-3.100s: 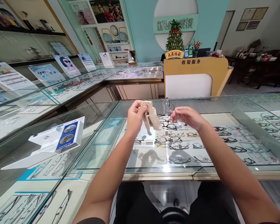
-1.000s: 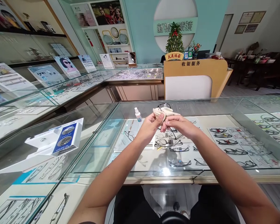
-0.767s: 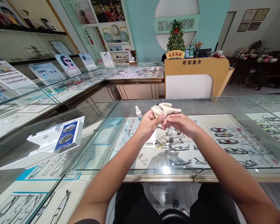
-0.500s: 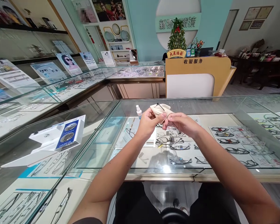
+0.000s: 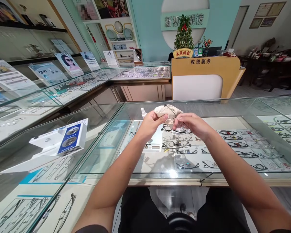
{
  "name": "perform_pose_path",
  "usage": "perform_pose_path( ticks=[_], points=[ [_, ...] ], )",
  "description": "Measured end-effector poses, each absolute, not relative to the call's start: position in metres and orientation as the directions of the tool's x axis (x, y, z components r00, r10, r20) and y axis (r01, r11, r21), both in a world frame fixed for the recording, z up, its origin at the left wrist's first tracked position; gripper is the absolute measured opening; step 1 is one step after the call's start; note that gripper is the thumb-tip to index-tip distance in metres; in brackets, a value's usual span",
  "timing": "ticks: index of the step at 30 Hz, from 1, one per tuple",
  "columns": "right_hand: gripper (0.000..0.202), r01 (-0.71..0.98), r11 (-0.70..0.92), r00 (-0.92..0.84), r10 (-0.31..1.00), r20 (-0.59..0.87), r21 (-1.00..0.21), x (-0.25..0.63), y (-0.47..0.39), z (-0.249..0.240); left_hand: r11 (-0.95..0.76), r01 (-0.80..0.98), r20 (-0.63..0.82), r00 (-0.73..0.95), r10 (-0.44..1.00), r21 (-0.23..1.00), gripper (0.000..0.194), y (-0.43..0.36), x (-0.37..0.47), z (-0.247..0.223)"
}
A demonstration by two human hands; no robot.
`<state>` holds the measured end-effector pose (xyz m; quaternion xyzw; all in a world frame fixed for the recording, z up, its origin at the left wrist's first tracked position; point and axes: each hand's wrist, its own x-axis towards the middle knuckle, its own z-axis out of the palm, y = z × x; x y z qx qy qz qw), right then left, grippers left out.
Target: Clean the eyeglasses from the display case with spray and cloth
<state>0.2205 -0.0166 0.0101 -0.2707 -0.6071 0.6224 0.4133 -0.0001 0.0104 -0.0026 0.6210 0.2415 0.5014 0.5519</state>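
Above the glass counter, my left hand [image 5: 151, 125] grips a cream cloth [image 5: 168, 111] from its left side, thumb on top. A thin dark pair of glasses [image 5: 172, 112] lies against the cloth, partly hidden by it. My right hand [image 5: 190, 123] pinches the glasses at the cloth's right edge, with a dark temple arm running out beneath the fingers. Just behind my left hand stands a white spray bottle [image 5: 143, 112].
Rows of eyeglasses [image 5: 187, 151] lie inside the glass display counter [image 5: 160, 179] below my hands. A white and blue box [image 5: 71, 139] rests on the left counter. Beyond are a yellow cashier desk [image 5: 232, 69] and a potted plant [image 5: 183, 35].
The cloth is spread wider and reaches further right between my hands. The glasses have turned within it, and my right hand has shifted slightly. The view has tilted a little.
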Motion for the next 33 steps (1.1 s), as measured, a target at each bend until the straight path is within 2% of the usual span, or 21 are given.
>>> perform_pose_path(
  ticks=[7, 15, 19, 24, 27, 33],
  points=[
    [0.027, -0.205, 0.071, -0.532, 0.829, 0.172, -0.976, 0.218, -0.016, 0.009, -0.244, -0.278, 0.309, 0.219, 0.926, 0.929, 0.049, 0.011, 0.003, -0.006],
    [0.030, -0.148, 0.091, -0.546, 0.822, 0.158, -0.985, 0.214, -0.017, 0.003, -0.236, -0.189, 0.287, 0.325, 0.901, 0.953, 0.039, -0.001, 0.010, -0.008],
    [0.029, -0.187, 0.076, -0.514, 0.842, 0.163, -0.979, 0.214, -0.017, 0.004, -0.195, -0.280, 0.273, 0.274, 0.922, 0.940, 0.044, 0.003, 0.011, -0.008],
    [0.027, -0.212, 0.076, -0.498, 0.849, 0.175, -0.974, 0.215, -0.017, 0.005, -0.161, -0.371, 0.292, 0.328, 0.899, 0.915, 0.026, 0.009, 0.006, -0.001],
    [0.026, -0.226, 0.071, -0.507, 0.843, 0.180, -0.971, 0.214, -0.017, 0.005, -0.169, -0.380, 0.293, 0.295, 0.910, 0.909, 0.020, 0.009, 0.004, 0.001],
    [0.028, -0.196, 0.085, -0.543, 0.820, 0.180, -0.977, 0.215, -0.019, 0.007, -0.138, -0.356, 0.249, 0.288, 0.925, 0.924, 0.036, 0.004, 0.007, -0.003]
  ],
)
